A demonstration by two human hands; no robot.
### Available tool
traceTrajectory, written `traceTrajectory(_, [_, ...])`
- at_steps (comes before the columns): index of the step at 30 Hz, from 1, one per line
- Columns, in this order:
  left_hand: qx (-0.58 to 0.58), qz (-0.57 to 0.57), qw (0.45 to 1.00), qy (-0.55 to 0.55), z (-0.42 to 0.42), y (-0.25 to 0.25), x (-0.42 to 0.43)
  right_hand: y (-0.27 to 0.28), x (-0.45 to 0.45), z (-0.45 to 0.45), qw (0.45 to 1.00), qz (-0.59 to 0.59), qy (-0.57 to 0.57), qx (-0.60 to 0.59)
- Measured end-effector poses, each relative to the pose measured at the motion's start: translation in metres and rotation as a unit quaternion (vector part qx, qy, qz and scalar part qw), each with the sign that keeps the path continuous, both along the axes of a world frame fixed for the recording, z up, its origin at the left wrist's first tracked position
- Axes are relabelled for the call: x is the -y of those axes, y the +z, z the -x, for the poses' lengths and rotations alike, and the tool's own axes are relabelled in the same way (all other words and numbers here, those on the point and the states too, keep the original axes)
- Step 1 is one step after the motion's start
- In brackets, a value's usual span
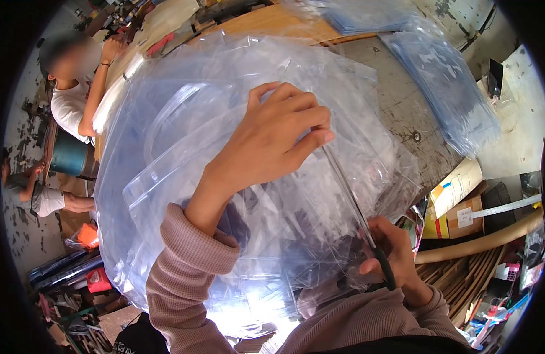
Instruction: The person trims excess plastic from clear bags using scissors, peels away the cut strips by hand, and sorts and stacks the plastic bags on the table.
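Observation:
A large heap of clear plastic sheeting (184, 147) fills the table in front of me, with folded strips, seams and a curved loop showing in it. Over the middle of the heap, my left hand (278, 130) has its fingers bent and its thumb close to them, pinching clear plastic. My right hand (399, 253), lower right, is closed around the black handles of a pair of scissors (350, 192). Their long metal blades point up and left, and the tip lies just below my left thumb. Part of the right hand's fingers is hidden behind the handles.
Stacks of flat clear bluish plastic (446, 88) lie at the back right. At the upper left a person (74, 100) sits by the table, and another person (33, 189) is further down. Cardboard boxes (461, 218) and wooden strips (461, 277) stand at right.

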State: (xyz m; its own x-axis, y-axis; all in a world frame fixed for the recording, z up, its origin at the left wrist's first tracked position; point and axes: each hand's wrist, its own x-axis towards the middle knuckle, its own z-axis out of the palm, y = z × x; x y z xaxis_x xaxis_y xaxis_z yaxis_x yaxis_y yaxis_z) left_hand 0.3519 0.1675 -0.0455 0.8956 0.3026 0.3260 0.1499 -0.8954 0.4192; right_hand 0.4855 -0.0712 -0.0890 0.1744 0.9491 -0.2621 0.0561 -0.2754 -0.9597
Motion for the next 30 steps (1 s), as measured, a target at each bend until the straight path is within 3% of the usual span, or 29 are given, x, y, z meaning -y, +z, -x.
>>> traceTrajectory(9, [0.014,0.018,1.0,-0.003,-0.001,-0.0008,-0.0002,0.001,-0.0039,0.001,0.998,-0.021,-0.014,-0.049])
traceTrajectory(30, [0.008,0.013,1.0,0.008,-0.0007,-0.0013,-0.0001,0.0067,-0.0025,-0.0018,0.999,0.029,-0.002,0.032])
